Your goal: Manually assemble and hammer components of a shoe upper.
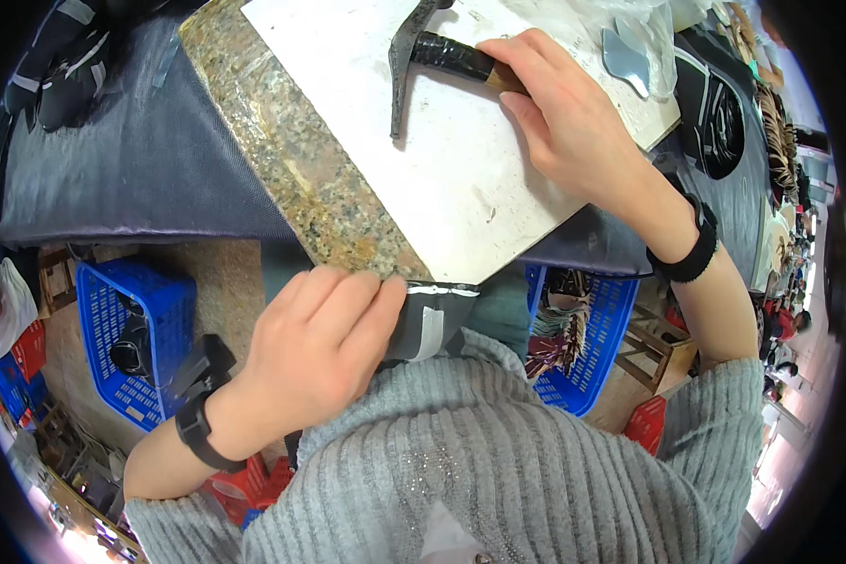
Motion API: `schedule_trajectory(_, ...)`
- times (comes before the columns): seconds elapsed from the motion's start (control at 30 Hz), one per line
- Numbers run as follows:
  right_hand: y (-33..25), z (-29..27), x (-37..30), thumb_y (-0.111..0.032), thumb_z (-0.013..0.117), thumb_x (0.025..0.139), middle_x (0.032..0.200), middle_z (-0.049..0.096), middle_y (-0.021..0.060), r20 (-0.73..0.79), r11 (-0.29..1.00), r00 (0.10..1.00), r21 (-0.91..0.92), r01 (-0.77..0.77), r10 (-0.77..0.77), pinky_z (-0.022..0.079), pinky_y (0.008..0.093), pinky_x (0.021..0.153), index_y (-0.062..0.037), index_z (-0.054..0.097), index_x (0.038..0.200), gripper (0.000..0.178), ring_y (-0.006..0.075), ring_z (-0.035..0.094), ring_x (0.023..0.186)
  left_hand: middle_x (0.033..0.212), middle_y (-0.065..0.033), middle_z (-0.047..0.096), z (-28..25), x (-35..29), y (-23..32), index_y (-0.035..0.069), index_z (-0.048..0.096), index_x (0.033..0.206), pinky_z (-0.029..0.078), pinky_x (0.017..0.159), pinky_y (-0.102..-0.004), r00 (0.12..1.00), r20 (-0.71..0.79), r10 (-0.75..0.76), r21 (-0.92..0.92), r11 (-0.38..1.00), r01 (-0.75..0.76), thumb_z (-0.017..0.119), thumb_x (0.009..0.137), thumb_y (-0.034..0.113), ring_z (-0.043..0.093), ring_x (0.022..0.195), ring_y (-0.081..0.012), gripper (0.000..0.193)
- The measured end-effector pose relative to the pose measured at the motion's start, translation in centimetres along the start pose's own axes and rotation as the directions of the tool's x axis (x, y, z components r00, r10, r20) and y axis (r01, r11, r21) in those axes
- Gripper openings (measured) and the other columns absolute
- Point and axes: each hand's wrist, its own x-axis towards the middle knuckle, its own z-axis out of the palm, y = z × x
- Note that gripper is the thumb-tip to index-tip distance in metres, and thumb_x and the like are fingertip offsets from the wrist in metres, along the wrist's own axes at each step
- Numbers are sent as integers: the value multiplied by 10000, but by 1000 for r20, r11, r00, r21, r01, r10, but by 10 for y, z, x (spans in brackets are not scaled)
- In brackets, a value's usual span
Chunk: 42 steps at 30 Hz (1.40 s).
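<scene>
My right hand (pixel 569 117) is wrapped round the handle of a hammer (pixel 451 56), whose dark metal head lies over a white board (pixel 442 179). At the board's near corner, the fingers of my left hand (pixel 315 343) pinch the edge of a black piece of material (pixel 453 310), perhaps leather or fabric. The piece hangs down over the front edge, with a light grey strip on its face and a white line along its upper edge. My left fingertips hide part of it. The board lies on a speckled stone slab (pixel 301 169).
Dark padded cloth (pixel 141 179) covers the worktable. Below it stand a blue basket (pixel 174 320) at left and another blue basket (pixel 597 348) at right, both with pieces inside. Black pieces (pixel 70 80) lie at the far left; clear plastic (pixel 663 47) and a black coil (pixel 724 127) lie right.
</scene>
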Motion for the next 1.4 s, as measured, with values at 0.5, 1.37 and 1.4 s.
schedule_trajectory(0.5,-76,-2,-73,-152,616,748,876,523,5,205,933,910,45,358,-359,412,285,703,-51,664,1046,319,160,532,860,986,-89,586,5,0,-11,-8,674,1055,466,663,-291,979,-31,203,96,975,-199,596,707,115,537,803,-195,378)
schedule_trajectory(1.37,-76,-67,-63,-193,716,748,744,588,86,336,990,939,138,28,-73,451,389,479,-44,527,957,319,308,602,583,959,-103,598,16,-8,-6,-51,685,963,453,595,-322,955,-185,232,116,970,-213,601,556,80,559,801,-230,435)
schedule_trajectory(1.4,-79,-65,-64,-193,716,748,744,588,86,339,990,937,140,31,-78,451,389,479,-44,527,957,319,308,602,583,959,-103,596,18,-9,-5,-50,685,957,453,595,-322,953,-196,232,113,971,-213,612,562,76,560,804,-228,421)
